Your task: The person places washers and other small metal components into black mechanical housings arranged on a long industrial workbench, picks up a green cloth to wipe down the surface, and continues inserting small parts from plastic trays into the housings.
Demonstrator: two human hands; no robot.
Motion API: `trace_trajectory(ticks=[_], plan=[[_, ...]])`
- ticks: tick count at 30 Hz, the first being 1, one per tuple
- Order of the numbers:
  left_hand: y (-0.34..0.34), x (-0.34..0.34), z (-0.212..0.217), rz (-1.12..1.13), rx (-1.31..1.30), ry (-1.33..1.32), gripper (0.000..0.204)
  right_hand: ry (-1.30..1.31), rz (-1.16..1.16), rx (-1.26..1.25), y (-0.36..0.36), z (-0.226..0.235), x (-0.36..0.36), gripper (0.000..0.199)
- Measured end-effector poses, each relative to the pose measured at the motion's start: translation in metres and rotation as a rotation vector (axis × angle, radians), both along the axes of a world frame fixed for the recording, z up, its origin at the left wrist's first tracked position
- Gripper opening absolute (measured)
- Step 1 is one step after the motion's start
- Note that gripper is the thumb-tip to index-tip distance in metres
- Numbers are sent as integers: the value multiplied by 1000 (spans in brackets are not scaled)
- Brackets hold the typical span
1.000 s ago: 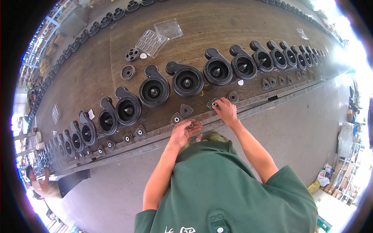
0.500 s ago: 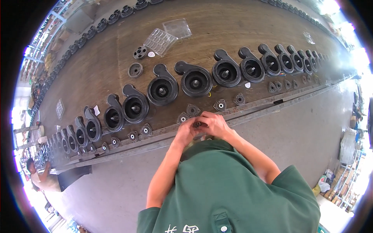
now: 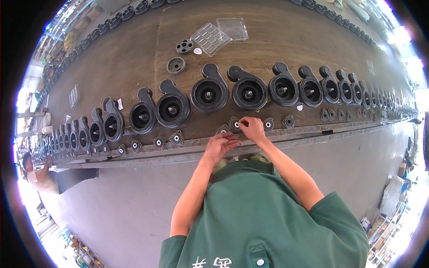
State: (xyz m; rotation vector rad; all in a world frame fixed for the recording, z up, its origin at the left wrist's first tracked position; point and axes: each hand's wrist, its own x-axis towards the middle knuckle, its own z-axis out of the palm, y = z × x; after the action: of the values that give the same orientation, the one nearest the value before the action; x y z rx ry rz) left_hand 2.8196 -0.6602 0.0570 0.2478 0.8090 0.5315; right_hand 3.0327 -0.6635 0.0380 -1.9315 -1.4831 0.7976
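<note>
Over the near edge of the bench, my right hand [image 3: 253, 128] has its fingertips pinched together at a small dark flange [image 3: 233, 127] with a pale ring at its centre. What sits between those fingertips is too small to make out. My left hand [image 3: 218, 148] is just left of it and lower, with fingers half curled and something small and dark among them. Beside its fingertips lies another ring-centred flange [image 3: 223, 129], partly covered. Behind the hands stands a row of black round housings with snail-like arms, among them one housing [image 3: 250, 93] with a metal shaft upright inside.
More small flanges [image 3: 177, 137] lie along the bench's metal edge [image 3: 286, 134]. Farther back are two dark wheels [image 3: 176, 65] and clear plastic trays [image 3: 210, 39]. Another row of housings lines the far side. At the far left a person [image 3: 41, 175] stands by the bench.
My hands have parted from in front of my body. The right has reached forward to the flange, whose centre now shows a pale ring. The whole view has shifted slightly.
</note>
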Motion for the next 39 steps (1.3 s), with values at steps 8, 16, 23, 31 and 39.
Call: trace_trajectory(ticks=[8,16,23,31,39], plan=[[-4,-13,-4,54,-20,-12,32,-42,-20,-46,8,-4,-7,15],[2,-5,-2,4,-54,-41,35,-44,-98,87,0,10,-10,17],[-1,49,10,-182,-43,-250,46,-95,278,131,-53,101,8,23],[-29,141,13,-391,-61,-236,55,-34,92,129,-96,85,101,15],[-53,207,10,-175,91,117,47,-24,-98,86,-78,25,217,11]])
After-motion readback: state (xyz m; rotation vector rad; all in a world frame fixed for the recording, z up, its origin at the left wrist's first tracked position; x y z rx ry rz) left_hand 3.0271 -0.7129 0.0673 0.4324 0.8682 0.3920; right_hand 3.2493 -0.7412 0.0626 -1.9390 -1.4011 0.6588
